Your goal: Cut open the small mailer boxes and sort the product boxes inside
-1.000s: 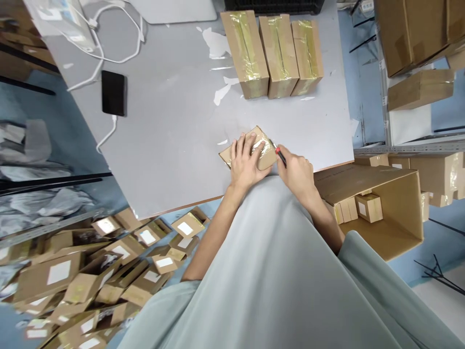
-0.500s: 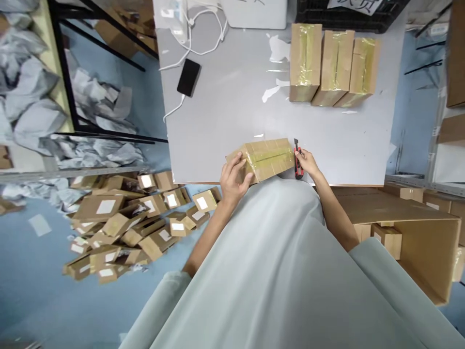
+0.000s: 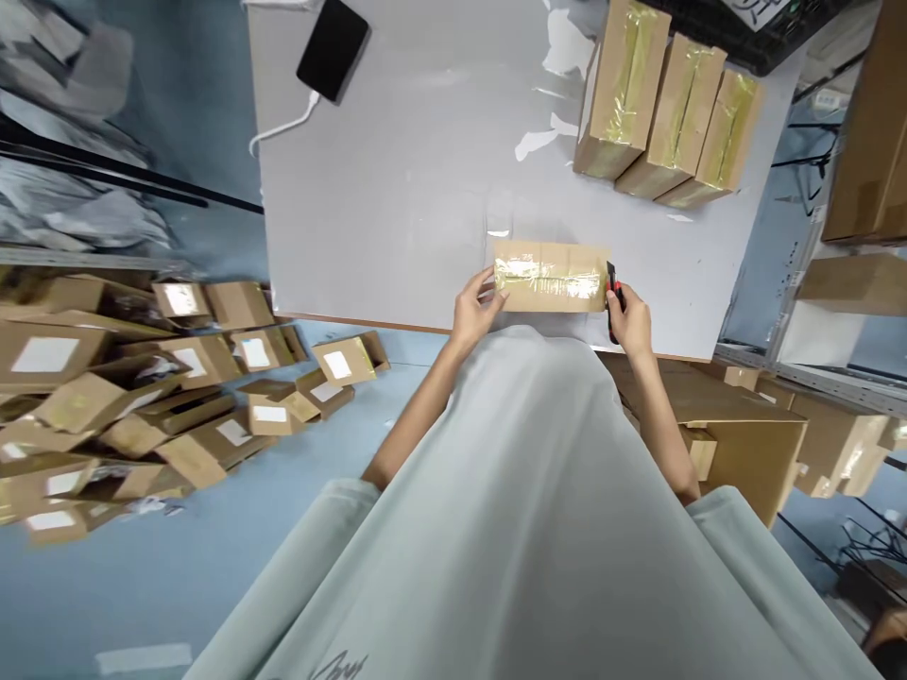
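Cardboard box (image 3: pixel 552 277), brown, oblong, yellow-taped, lies nine-to-three near six o'clock on the grey tabletop (image 3: pixel 383 189); left hand (image 3: pixel 476 308) half-curled at its nine-o'clock end, hold unclear; right hand (image 3: pixel 633 321) closed round red-and-black cutter (image 3: pixel 612 283) pointing twelve.

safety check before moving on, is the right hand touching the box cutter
Touching. The head view shows the right hand holding the black-and-red box cutter, with the fingers against its handle.
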Tool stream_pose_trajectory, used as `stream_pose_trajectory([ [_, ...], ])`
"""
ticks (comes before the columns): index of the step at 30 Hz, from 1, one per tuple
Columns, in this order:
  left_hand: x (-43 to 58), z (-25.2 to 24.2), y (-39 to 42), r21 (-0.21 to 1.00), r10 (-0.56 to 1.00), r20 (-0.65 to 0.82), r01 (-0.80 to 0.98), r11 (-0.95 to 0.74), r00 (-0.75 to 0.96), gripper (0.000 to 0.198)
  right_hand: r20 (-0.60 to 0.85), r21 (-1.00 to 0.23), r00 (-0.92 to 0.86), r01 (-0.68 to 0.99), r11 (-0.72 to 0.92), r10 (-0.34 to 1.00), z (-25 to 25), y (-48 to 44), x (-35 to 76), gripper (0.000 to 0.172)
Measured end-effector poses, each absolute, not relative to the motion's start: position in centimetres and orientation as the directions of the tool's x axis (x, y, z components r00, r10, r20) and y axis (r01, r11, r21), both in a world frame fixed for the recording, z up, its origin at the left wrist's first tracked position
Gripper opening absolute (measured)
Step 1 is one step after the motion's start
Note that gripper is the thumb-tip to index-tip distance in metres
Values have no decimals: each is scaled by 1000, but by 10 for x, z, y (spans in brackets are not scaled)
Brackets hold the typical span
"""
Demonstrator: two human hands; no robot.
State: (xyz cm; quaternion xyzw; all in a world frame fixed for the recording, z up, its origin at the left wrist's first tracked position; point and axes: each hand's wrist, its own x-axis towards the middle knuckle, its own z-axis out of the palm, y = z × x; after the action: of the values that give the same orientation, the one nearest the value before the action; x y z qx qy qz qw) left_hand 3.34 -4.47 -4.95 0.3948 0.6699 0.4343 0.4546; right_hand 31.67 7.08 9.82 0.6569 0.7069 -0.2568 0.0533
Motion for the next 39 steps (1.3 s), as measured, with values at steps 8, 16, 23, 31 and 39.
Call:
stream_pose_trajectory([
  [8, 15, -55, -30, 962, 974, -174, 187, 200, -147, 84, -475, -201, -423, 906, 373, 772, 139, 87, 239, 49],
  [16, 3, -55, -20, 977, 981, -191, 92, 193, -29, 85, -689, -6, -509, 715, 699, 515, 142, 104, 157, 48],
  [23, 4, -59, -19, 980, 981, -194, 55, 193, 2, 81, -748, 39, -497, 628, 777, 439, 143, 110, 140, 44],
  [31, 10, -66, -20, 985, 985, -174, 20, 174, -15, 81, -757, 109, -462, 608, 786, 462, 143, 101, 133, 45],
  [39, 11, -67, -22, 985, 985, -170, 11, 170, -15, 83, -771, 173, -418, 588, 790, 480, 150, 84, 105, 53],
])
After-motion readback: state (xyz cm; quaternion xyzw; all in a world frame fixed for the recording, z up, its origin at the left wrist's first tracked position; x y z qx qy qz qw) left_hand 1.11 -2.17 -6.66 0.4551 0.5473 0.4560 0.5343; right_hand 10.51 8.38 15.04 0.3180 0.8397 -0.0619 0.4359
